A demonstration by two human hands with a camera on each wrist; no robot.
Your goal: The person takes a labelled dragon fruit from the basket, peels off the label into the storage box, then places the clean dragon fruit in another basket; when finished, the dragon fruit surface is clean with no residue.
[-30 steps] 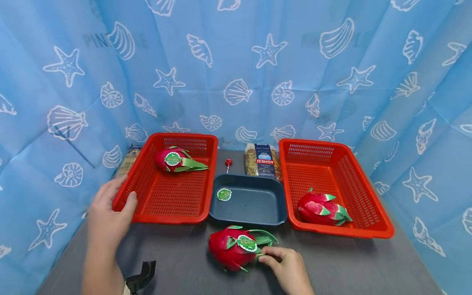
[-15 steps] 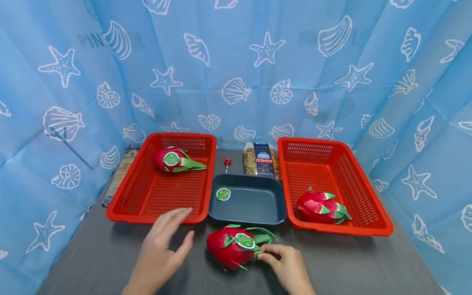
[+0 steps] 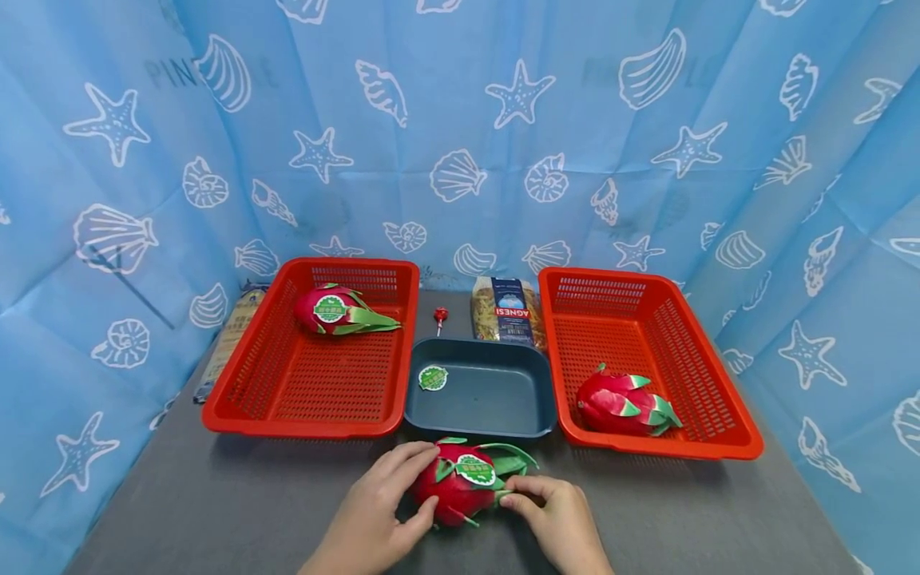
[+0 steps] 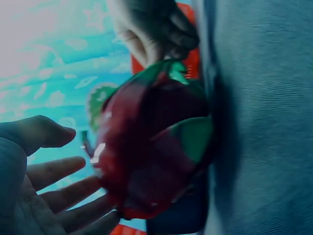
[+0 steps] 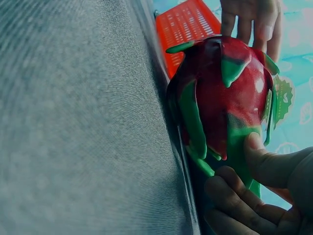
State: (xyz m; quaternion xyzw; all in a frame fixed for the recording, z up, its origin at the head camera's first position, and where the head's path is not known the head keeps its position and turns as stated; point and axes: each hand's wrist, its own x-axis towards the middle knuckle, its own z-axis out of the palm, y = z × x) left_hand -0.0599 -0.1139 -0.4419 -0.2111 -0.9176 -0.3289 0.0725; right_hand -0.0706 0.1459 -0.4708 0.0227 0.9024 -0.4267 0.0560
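Red oval dragon fruit with green-tipped leaves (image 3: 456, 497): on its side on the grey, fabric-textured counter (image 3: 273, 503), between the two hands, just in front of the shallow dark-blue rectangular tray (image 3: 489, 399); leafy end to the right, round green-and-white label (image 3: 476, 470) uppermost.
Left hand (image 3: 381, 507): thumb and fingers spread apart, fingers straight at the rounded end; the left wrist view shows the thumb off the skin, and whether the fingertips press cannot be told.
Right hand (image 3: 557, 515): thumb and fingers together, pinching a green leaf at the tail.
Step, by my judgement: taking a two-handed hold.
Rounded end: cup low around the widest part, thumb opposite fingers, so the glossy curve cannot roll.
Leaf end: pinch lightly, only to steady; thin leaves might bend or tear under the weight.
Label edge: it stands proud of the body, so keep fingers off it.
Tray rim: close behind the fruit; avoid knocking it.
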